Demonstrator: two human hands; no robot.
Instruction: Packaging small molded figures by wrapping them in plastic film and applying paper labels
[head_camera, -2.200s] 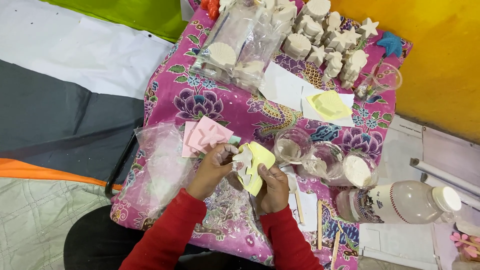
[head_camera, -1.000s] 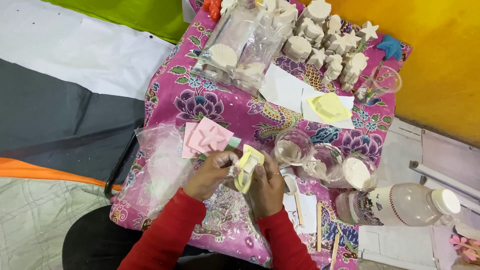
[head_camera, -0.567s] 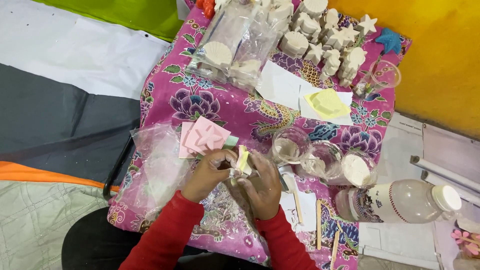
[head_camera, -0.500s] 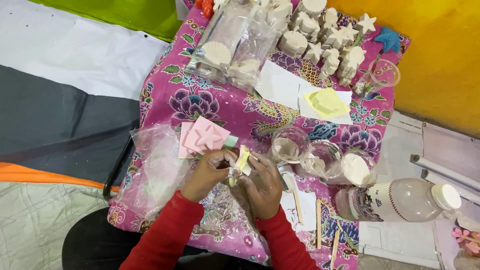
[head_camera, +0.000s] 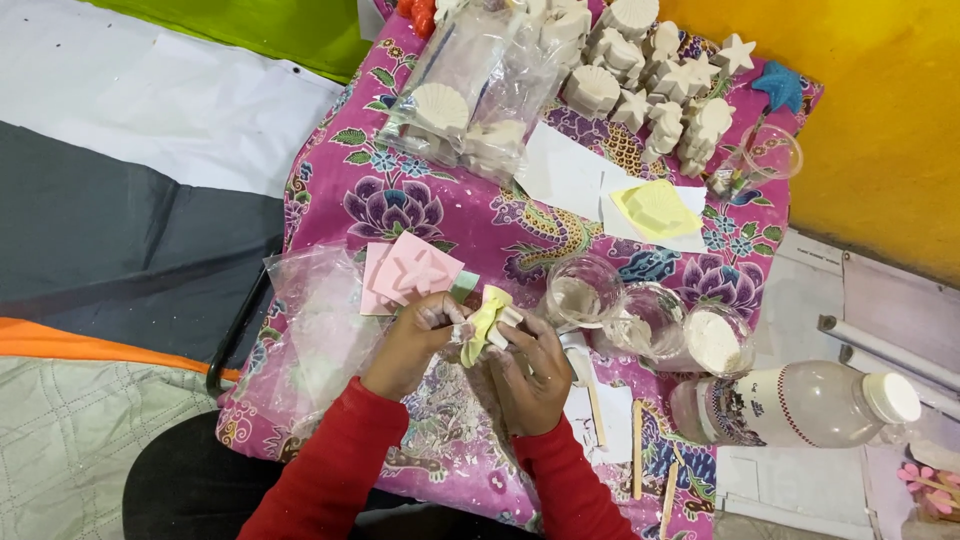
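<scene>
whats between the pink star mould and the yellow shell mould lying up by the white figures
In the head view, only the bare flowered cloth lies between the pink star mould and the flat yellow shell mould; the white paper under the shell mould reaches in at its end.

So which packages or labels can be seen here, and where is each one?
Clear plastic bags: table's far end, holding white cast shapes.
Empty clear plastic bag: left of the hands, crumpled.
Plastic bottle with white cap: lying at right, dark patterned label.
No signs or screens.
</scene>
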